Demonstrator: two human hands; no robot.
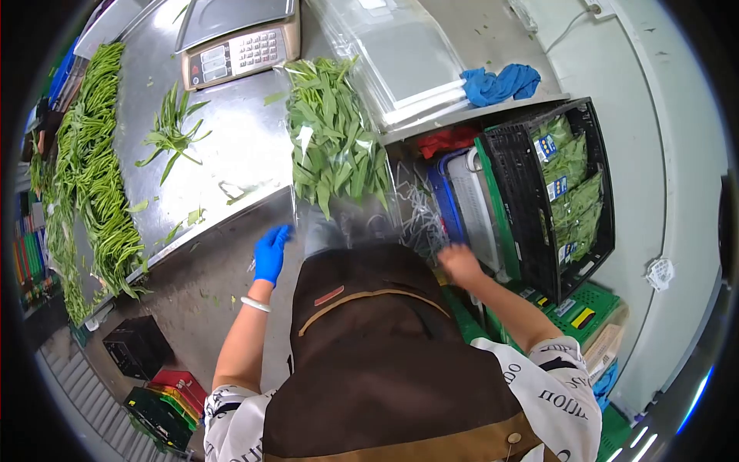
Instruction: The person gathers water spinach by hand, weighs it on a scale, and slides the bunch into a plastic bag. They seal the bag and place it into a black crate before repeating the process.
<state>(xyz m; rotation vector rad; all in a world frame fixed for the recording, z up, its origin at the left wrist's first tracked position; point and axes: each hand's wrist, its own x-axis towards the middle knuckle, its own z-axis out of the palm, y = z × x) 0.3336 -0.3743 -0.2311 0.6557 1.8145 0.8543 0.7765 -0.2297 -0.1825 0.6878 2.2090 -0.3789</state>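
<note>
A clear plastic bag full of green leafy stalks (335,146) lies on the steel table (231,146), and its lower end hangs over the table's front edge just above my brown apron. My left hand (269,252), in a blue glove, is raised beside the bag's lower left corner with its fingers extended, a small gap away and holding nothing. My right hand (459,263) is bare and blurred. It sits to the right of the bag's lower end, near a tangle of pale ties (419,215). Whether the right hand grips anything I cannot make out.
A weighing scale (239,46) stands at the back of the table beside loose leaves (169,135), with a long heap of green beans (92,169) on the left. A black crate (516,200) of packed bags stands on the right. A blue cloth (500,83) lies above it, and more crates (154,385) sit on the floor.
</note>
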